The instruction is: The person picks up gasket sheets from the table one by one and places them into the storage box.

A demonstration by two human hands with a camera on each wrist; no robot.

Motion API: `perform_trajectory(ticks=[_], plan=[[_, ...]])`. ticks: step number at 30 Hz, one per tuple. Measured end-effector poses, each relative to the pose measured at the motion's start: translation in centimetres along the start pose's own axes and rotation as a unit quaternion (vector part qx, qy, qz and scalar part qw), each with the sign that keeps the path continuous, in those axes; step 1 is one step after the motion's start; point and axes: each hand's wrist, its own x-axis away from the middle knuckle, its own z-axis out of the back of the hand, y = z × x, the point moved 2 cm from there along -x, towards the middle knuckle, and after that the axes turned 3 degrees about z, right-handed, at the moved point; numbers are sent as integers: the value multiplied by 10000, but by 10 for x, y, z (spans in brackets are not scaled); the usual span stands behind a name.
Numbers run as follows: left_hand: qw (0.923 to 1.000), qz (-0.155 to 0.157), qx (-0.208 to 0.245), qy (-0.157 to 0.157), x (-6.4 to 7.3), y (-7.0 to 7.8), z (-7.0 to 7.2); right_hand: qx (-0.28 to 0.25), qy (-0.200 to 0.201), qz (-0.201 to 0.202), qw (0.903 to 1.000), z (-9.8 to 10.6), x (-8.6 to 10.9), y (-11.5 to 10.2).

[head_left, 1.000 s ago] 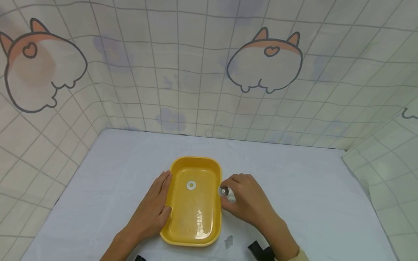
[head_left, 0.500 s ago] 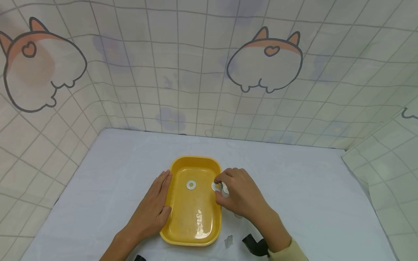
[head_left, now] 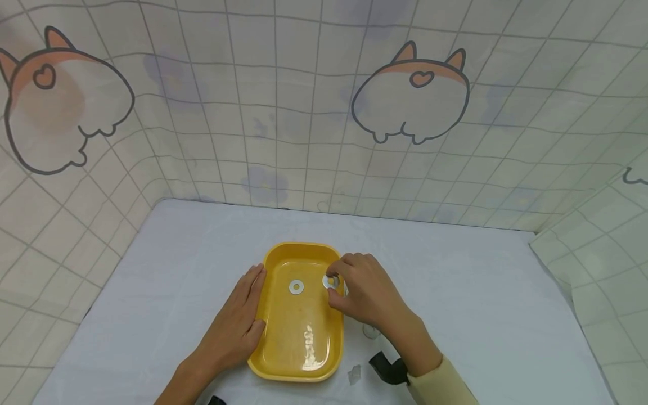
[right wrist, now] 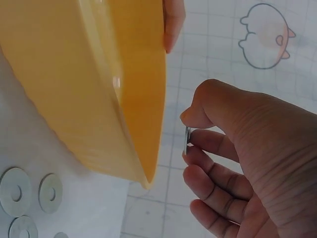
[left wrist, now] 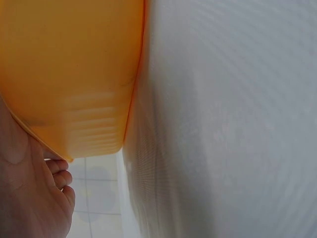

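Note:
A yellow tray (head_left: 283, 337) stands on the white-covered table with one flat metal washer (head_left: 291, 287) lying on its floor. Along the tray's left side rests my left hand (head_left: 234, 323), its fingers straight against the rim; the left wrist view shows the palm (left wrist: 29, 183) by the tray's outer wall. My right hand (head_left: 368, 292) pinches another washer (right wrist: 187, 141) between thumb and fingertips, above the right rim of the tray. Seen from the right wrist, this washer is edge-on, apart from the tray wall.
Several loose washers (right wrist: 15, 186) lie on the table beside the tray's right side, partly hidden by my right arm in the head view. A grey patch (head_left: 354, 374) and a black curved strap (head_left: 388, 368) are near the front. A patterned curtain (head_left: 304, 124) encloses the table.
My right hand has moved up and leftward with the pinched washer, from beside the tray to above its right rim. The left hand and the tray have stayed in place.

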Motion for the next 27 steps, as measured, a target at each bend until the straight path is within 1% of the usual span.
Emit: perform_trajectory(ticks=[7, 18, 27], plan=[[10000, -68, -4, 30, 0, 0, 0, -102, -63, -17, 9999, -3, -6, 0], [10000, -68, 20, 34, 1, -1, 0, -148, -175, -39, 9997, -5, -10, 0], [9999, -122, -2, 62, 0, -1, 1, -225, -178, 48, 9996, -7, -13, -1]])
